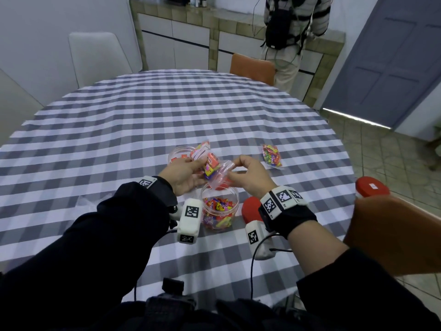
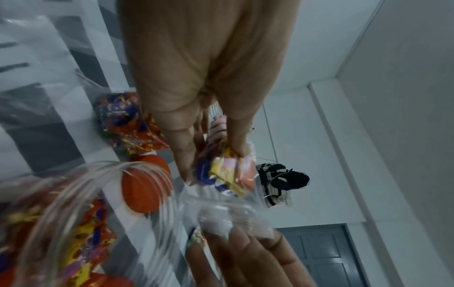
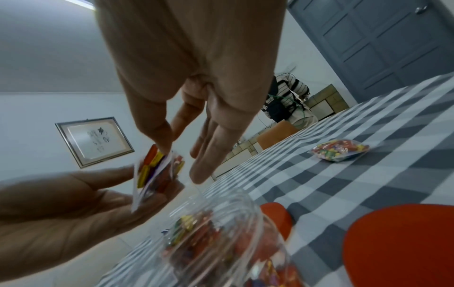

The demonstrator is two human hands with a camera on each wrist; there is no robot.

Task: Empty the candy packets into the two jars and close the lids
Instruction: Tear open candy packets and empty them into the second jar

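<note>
While both hands worked above the near jar, the left hand had its fingers curled round the filled end of a candy packet, and the right hand pinched the packet's clear, slack mouth end between thumb and fingertip. That packet hung tilted over the jar's open rim, with wrapped sweets bunched at the left hand's side and little in the part the right hand held. The near jar stood on the tabletop, already well filled with bright sweets; a second jar sat just behind the left hand, its contents mostly hidden. One full packet lay apart on the cloth to the right. One red lid rested beside the near jar under the right wrist, and another red lid lay near the tabletop's right edge.

Several things looked able to go wrong. If the mouth was not held wide and square over the rim, sweets could slide out sideways onto the cloth. Because the near jar was close to full, more candy might heap above the rim and stop its lid from seating. Either wrist passing low could also nudge the light jar and tip it, and the lid at the edge could be knocked to the floor.
</note>
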